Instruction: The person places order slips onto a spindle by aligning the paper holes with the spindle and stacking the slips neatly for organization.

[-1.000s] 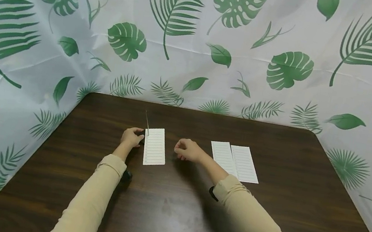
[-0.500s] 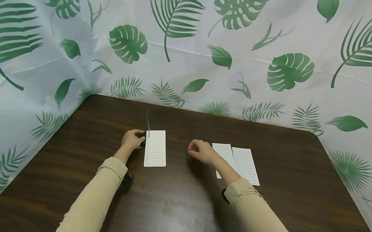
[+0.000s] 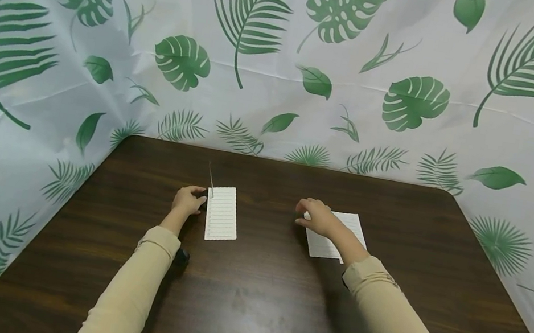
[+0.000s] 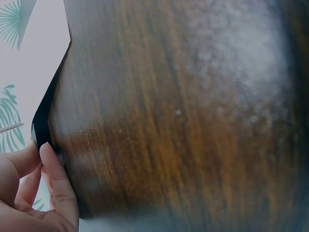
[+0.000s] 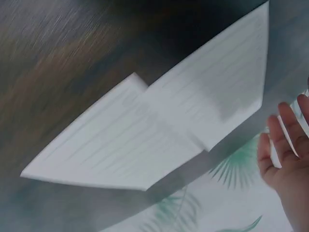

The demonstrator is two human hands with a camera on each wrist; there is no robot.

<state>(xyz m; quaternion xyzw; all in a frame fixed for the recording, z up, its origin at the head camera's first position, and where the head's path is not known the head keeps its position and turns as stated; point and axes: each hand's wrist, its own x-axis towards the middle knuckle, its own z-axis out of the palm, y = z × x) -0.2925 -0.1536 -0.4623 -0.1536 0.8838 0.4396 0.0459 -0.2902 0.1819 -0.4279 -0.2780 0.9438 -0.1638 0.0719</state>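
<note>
My left hand (image 3: 187, 200) pinches a small black, wedge-like piece (image 4: 43, 128) at the left edge of a white lined card (image 3: 222, 214); its kind is not plain. A thin stick or wire (image 3: 211, 175) rises from the card's top left corner. My right hand (image 3: 318, 218) hovers over two more white lined cards, partly hiding them. In the right wrist view its fingers are spread loosely and hold nothing. One card (image 5: 96, 150) lies beside the other card (image 5: 207, 77), their edges meeting, slightly offset.
Both hands are over a dark brown wooden table (image 3: 247, 301). A white cloth printed with green leaves (image 3: 267, 97) hangs behind the table and along its sides. A black band (image 3: 182, 257) shows under the left wrist.
My right hand has moved right, from beside the left card to over the two right-hand cards, and its fingers have loosened. The left hand stays at the same spot.
</note>
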